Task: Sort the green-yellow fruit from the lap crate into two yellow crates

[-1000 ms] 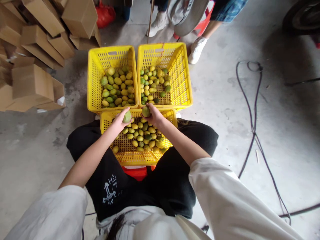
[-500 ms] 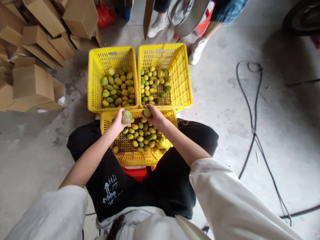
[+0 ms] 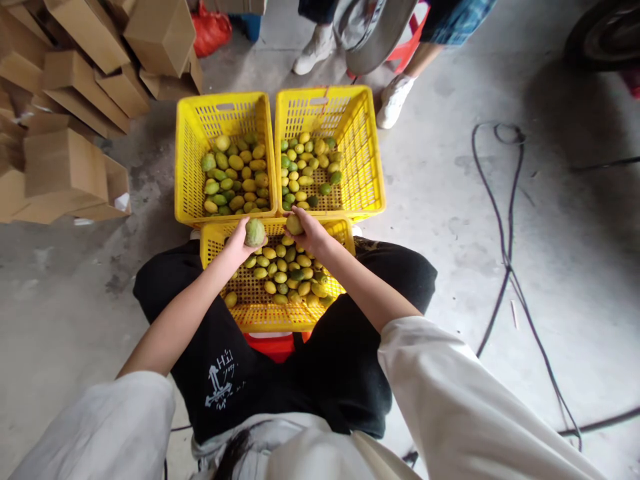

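Observation:
My left hand (image 3: 239, 238) is closed around a large, round, greenish lemon (image 3: 255, 233), held above the near yellow crate (image 3: 277, 319). Just to its right, my right hand (image 3: 311, 233) grips a smaller yellow-green lemon (image 3: 295, 225), partly covered by the fingers. Both hands are over the far edge of the near crate, which sits between my knees. Loose yellow and green lemons (image 3: 281, 265) lie on its slatted bottom. Beyond it stand a left yellow crate (image 3: 186, 157) and a right yellow crate (image 3: 377, 153), side by side, each holding several more lemons.
Cardboard boxes (image 3: 67, 163) are heaped at the left, with a red bag (image 3: 212, 31) beside them. Another person's white shoes (image 3: 395, 100) and a grey cap (image 3: 375, 50) are behind the crates. A black cable (image 3: 509, 267) lies looped on the floor at right.
The large lemon has turned a little in my left hand. A brown cardboard piece beside the other person has left the view. My right hand has barely moved.

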Demonstrator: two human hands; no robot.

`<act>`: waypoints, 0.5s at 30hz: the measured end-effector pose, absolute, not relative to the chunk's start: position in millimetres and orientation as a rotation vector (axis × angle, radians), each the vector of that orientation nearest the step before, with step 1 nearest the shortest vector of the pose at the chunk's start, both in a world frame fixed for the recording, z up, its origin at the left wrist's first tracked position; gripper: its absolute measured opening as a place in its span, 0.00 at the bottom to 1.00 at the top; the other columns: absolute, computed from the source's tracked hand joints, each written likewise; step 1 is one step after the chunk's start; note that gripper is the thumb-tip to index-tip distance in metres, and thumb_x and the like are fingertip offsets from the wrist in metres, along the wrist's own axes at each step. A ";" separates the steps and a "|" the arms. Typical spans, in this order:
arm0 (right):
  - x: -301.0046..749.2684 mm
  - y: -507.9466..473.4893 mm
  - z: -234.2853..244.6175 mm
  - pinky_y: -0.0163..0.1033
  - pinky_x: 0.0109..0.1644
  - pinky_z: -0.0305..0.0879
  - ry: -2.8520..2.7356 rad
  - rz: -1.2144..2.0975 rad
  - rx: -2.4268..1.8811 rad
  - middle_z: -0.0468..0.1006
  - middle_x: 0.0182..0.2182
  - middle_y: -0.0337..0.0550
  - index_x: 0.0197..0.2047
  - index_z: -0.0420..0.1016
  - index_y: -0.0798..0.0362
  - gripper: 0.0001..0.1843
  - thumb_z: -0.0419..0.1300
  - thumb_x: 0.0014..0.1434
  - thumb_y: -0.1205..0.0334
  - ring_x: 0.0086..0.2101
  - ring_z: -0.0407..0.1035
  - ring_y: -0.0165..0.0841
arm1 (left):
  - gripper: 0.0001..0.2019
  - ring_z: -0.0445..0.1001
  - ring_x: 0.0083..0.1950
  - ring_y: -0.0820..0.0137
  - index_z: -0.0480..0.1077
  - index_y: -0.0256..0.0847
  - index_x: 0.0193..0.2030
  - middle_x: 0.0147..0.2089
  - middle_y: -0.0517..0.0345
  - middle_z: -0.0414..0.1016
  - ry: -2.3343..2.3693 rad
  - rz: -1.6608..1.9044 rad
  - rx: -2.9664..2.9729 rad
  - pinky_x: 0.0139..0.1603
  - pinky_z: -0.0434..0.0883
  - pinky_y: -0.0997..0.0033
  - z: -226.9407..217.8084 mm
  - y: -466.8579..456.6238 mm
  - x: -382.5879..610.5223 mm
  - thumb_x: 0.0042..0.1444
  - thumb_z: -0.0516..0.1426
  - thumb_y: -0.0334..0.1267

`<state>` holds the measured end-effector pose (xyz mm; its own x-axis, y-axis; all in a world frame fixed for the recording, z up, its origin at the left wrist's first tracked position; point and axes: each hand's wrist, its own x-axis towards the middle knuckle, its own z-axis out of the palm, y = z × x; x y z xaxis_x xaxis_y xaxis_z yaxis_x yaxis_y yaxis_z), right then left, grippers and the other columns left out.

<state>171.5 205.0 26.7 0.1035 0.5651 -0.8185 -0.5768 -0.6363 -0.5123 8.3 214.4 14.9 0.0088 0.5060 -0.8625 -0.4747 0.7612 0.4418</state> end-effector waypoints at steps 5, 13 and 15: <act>168.7 205.7 25.4 0.30 0.35 0.71 -0.018 1.631 -1.449 0.73 0.29 0.35 0.33 0.70 0.51 0.07 0.63 0.61 0.69 0.32 0.68 0.27 | 0.18 0.75 0.30 0.69 0.72 0.40 0.38 0.31 0.53 0.76 1.333 0.725 0.024 0.32 0.74 0.72 17.8 214.4 10.4 0.70 0.55 0.52; 171.7 205.8 24.7 0.30 0.23 0.56 0.031 1.717 -1.533 0.72 0.24 0.38 0.34 0.68 0.50 0.13 0.52 0.71 0.59 0.24 0.66 0.29 | 0.07 0.76 0.33 0.71 0.73 0.40 0.33 0.32 0.57 0.76 1.357 0.741 0.232 0.36 0.76 0.72 21.8 209.7 10.8 0.59 0.66 0.35; 171.8 206.1 24.5 0.31 0.26 0.61 0.061 1.730 -1.522 0.72 0.24 0.38 0.33 0.68 0.51 0.15 0.49 0.72 0.62 0.24 0.67 0.29 | 0.08 0.75 0.33 0.71 0.71 0.41 0.33 0.31 0.59 0.73 1.381 0.765 0.187 0.38 0.77 0.71 21.5 209.7 10.8 0.58 0.67 0.34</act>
